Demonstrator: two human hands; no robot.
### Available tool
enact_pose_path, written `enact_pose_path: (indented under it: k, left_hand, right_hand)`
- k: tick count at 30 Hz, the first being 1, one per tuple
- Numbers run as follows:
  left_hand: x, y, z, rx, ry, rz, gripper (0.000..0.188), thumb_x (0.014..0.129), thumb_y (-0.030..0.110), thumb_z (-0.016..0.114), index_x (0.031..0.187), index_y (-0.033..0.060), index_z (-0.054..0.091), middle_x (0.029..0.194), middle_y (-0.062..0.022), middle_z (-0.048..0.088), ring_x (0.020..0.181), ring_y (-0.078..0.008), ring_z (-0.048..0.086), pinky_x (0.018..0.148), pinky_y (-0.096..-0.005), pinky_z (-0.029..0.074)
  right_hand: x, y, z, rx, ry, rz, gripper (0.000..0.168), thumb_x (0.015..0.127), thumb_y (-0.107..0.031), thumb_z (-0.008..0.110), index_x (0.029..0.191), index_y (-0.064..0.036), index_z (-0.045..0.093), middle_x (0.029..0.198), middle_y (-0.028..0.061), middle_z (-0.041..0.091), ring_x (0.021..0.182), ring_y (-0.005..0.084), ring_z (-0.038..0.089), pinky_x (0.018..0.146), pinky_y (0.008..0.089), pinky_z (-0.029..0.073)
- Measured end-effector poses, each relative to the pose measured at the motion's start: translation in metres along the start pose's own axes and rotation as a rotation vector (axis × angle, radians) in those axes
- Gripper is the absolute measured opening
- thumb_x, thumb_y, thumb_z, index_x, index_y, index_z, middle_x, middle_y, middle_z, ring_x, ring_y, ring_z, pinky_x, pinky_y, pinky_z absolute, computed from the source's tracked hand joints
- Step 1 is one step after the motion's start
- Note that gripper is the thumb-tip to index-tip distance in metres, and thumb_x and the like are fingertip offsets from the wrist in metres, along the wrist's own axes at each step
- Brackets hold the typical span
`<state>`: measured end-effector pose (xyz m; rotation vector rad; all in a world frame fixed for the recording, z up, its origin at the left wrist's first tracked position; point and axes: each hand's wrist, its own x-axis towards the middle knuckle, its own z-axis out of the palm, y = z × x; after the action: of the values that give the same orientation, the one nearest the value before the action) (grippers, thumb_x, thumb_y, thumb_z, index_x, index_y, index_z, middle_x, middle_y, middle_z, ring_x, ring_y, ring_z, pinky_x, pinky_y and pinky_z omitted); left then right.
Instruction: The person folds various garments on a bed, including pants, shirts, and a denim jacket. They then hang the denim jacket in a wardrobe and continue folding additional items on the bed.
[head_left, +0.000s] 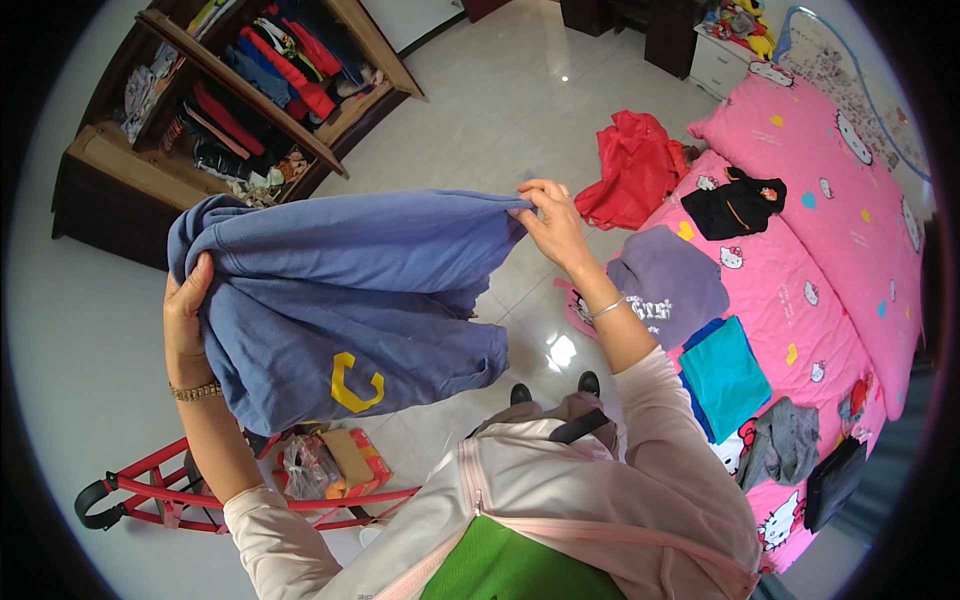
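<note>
A blue fabric garment (330, 300) with a yellow letter-shaped patch hangs stretched between my two hands, well above the tiled floor. My left hand (187, 307) grips its bunched end, the thumb lying over the cloth. At the other end, my right hand (551, 221) pinches a corner of the cloth between thumb and fingertips. Part of the garment falls in loose folds below the upper stretched edge. Its shape is bunched, so I cannot tell which part each hand holds.
An open wooden wardrobe (247, 127) holds hanging clothes. Right of me, a bed with pink bedding (810, 322) bears a purple garment (667, 270), a black garment (735, 204), folded teal cloth (726, 379) and grey clothing (784, 442). A red bag (634, 169) lies beside it. A red metal frame (172, 491) stands lower left.
</note>
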<state>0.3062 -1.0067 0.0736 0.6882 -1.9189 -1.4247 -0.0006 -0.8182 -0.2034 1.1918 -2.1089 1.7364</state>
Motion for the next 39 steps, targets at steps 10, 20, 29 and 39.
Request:
enact_pose_path:
  k: [10, 20, 29, 39]
  left_hand:
    - [-0.023, 0.017, 0.044, -0.006, -0.104, 0.009, 0.043, 0.083, 0.016, 0.060, 0.120, -0.0037, 0.049, 0.113, -0.0109, 0.057, 0.103, -0.0192, 0.055, 0.094, -0.0295, 0.039]
    - [-0.040, 0.022, 0.048, 0.037, -0.264, -0.051, 0.047, 0.081, 0.012, 0.064, 0.122, -0.0031, 0.048, 0.112, -0.0091, 0.058, 0.103, -0.0180, 0.053, 0.093, -0.0305, 0.037]
    - [-0.037, 0.032, 0.040, -0.262, -0.347, -0.010, 0.063, 0.069, 0.014, 0.072, 0.123, -0.0064, 0.047, 0.117, -0.0165, 0.056, 0.109, -0.0253, 0.054, 0.099, -0.0338, 0.037]
    - [0.042, -0.075, 0.066, -0.542, -0.197, -0.516, 0.037, 0.085, 0.032, 0.059, 0.099, -0.0018, 0.061, 0.093, -0.0124, 0.065, 0.079, -0.0190, 0.063, 0.075, -0.0321, 0.052]
  right_hand:
    - [-0.074, -0.013, 0.060, 0.132, -0.067, 0.347, 0.024, 0.076, -0.024, 0.070, 0.083, -0.002, 0.063, 0.070, 0.0115, 0.054, 0.064, 0.0232, 0.054, 0.056, 0.0332, 0.043]
    - [-0.087, -0.047, 0.067, 0.180, -0.149, 0.636, 0.021, 0.081, -0.022, 0.065, 0.093, -0.005, 0.062, 0.076, 0.0119, 0.061, 0.070, 0.0265, 0.059, 0.063, 0.0344, 0.045]
    - [-0.071, -0.047, 0.071, 0.732, -0.695, 0.404, 0.029, 0.085, -0.007, 0.059, 0.112, -0.004, 0.050, 0.099, 0.0080, 0.066, 0.090, 0.0132, 0.060, 0.080, 0.0271, 0.047]
    - [-0.132, -0.061, 0.036, 1.254, -0.990, 0.718, 0.036, 0.087, -0.012, 0.057, 0.120, -0.001, 0.051, 0.116, 0.0061, 0.058, 0.103, 0.0128, 0.052, 0.088, 0.0266, 0.043]
